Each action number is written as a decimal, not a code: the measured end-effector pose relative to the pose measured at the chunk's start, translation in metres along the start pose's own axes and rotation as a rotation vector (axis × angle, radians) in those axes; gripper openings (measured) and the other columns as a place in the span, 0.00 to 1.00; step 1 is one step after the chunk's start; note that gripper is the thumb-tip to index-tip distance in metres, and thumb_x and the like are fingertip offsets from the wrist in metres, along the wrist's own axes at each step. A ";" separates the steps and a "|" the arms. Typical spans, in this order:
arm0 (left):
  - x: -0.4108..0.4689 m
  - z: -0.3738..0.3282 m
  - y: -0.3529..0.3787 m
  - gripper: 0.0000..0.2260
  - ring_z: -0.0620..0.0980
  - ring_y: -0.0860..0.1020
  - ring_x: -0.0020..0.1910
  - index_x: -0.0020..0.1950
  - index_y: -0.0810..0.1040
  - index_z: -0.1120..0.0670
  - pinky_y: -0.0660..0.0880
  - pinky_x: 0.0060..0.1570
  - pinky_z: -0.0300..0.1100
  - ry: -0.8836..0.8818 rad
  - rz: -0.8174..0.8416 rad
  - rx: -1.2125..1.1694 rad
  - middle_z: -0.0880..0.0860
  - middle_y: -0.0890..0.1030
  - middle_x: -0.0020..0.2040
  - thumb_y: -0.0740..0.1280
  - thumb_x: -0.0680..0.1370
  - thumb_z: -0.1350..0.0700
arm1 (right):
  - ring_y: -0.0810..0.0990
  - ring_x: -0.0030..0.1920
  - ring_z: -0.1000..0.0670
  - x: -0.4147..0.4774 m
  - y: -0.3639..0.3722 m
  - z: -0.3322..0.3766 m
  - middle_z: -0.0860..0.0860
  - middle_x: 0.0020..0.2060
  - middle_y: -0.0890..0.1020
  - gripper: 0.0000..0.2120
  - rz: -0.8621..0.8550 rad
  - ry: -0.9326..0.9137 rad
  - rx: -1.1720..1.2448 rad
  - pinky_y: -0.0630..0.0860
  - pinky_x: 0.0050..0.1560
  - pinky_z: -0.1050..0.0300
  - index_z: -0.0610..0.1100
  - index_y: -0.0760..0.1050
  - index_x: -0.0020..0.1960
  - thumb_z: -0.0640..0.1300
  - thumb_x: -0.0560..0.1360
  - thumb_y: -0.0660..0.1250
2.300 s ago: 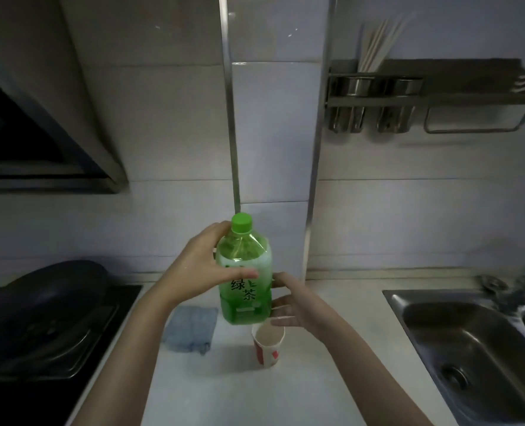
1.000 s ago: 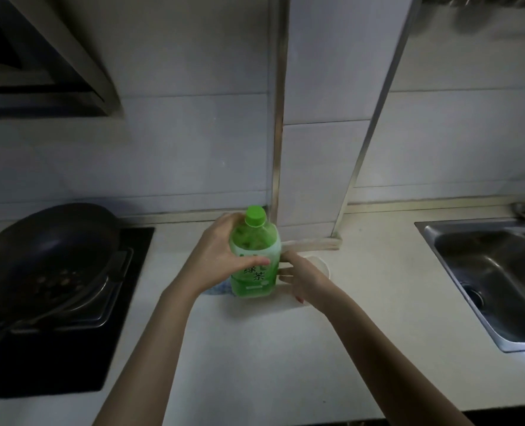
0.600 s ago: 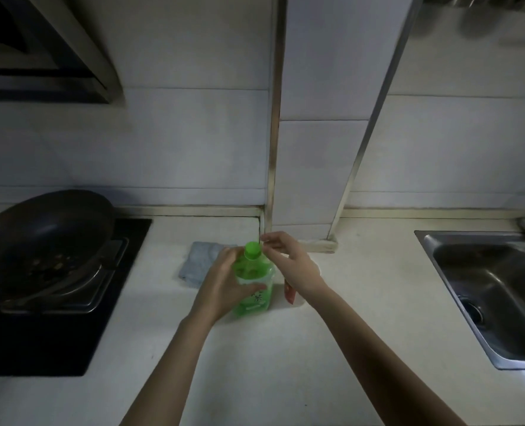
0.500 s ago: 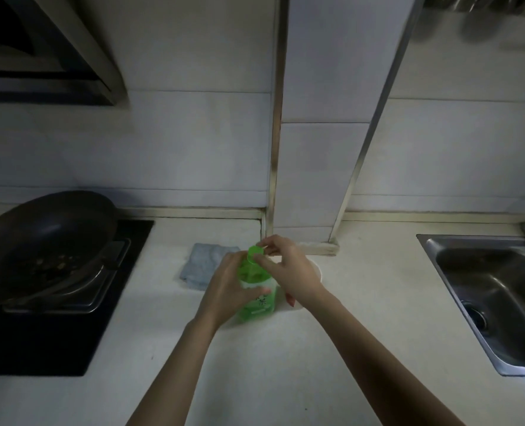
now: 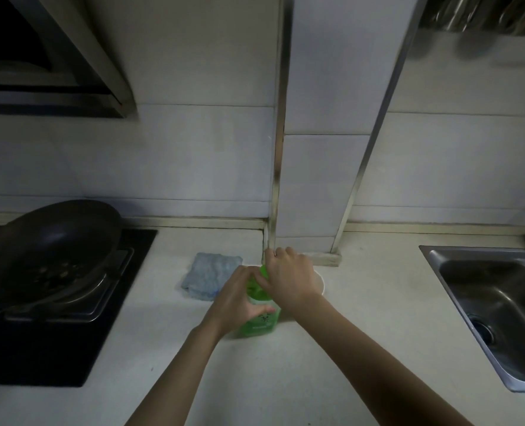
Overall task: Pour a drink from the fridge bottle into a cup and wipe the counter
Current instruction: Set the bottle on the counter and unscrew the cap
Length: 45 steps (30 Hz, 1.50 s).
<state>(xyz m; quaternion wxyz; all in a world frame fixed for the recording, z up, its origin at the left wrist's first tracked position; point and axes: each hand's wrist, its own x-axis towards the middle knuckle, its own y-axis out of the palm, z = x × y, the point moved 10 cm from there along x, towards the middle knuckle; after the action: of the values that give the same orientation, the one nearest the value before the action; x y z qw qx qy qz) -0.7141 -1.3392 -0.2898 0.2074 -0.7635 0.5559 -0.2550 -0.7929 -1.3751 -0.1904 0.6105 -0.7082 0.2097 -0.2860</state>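
Observation:
The green tea bottle (image 5: 259, 322) stands upright on the pale counter (image 5: 362, 318). My left hand (image 5: 239, 299) wraps around its body from the left. My right hand (image 5: 288, 278) is closed over its top, so the cap is hidden. Just behind my right hand, only the white rim of the paper cup (image 5: 320, 284) shows. A light blue cloth (image 5: 210, 276) lies flat on the counter to the left of the bottle, apart from both hands.
A dark frying pan (image 5: 52, 244) rests on the black hob (image 5: 55, 342) at the left. A steel sink (image 5: 494, 305) is set into the counter at the right. A tiled pillar (image 5: 319, 186) juts out right behind the cup.
The bottle came down from mid-air and now stands on the counter by the cup. My right hand rose from the bottle's side and closed over its cap.

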 end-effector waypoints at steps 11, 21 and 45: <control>0.007 0.022 0.007 0.23 0.36 0.76 0.51 0.49 0.72 0.34 0.73 0.48 0.31 -0.085 0.073 -0.010 0.39 0.79 0.51 0.79 0.60 0.37 | 0.77 0.48 0.46 0.012 0.026 0.006 0.45 0.47 0.80 0.22 0.012 -0.076 0.091 0.72 0.43 0.52 0.41 0.73 0.52 0.57 0.82 0.49; 0.004 0.025 0.008 0.26 0.31 0.74 0.53 0.54 0.69 0.32 0.74 0.47 0.30 -0.096 0.111 -0.013 0.37 0.76 0.54 0.77 0.61 0.36 | 0.75 0.42 0.48 0.016 0.022 0.011 0.46 0.43 0.80 0.24 0.004 -0.236 0.013 0.72 0.42 0.53 0.42 0.74 0.49 0.58 0.82 0.47; -0.042 -0.018 -0.025 0.26 0.45 0.76 0.65 0.72 0.73 0.55 0.77 0.59 0.40 0.306 -0.127 0.422 0.49 0.75 0.70 0.62 0.79 0.40 | 0.77 0.46 0.46 -0.002 0.014 0.004 0.48 0.45 0.81 0.25 -0.158 -0.086 0.026 0.73 0.47 0.50 0.44 0.75 0.52 0.63 0.80 0.49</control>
<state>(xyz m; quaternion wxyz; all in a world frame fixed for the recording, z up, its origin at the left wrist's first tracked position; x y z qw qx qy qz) -0.7175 -1.2920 -0.2671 0.2592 -0.6893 0.4662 -0.4902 -0.7904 -1.3731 -0.2043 0.6035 -0.7262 0.1230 -0.3055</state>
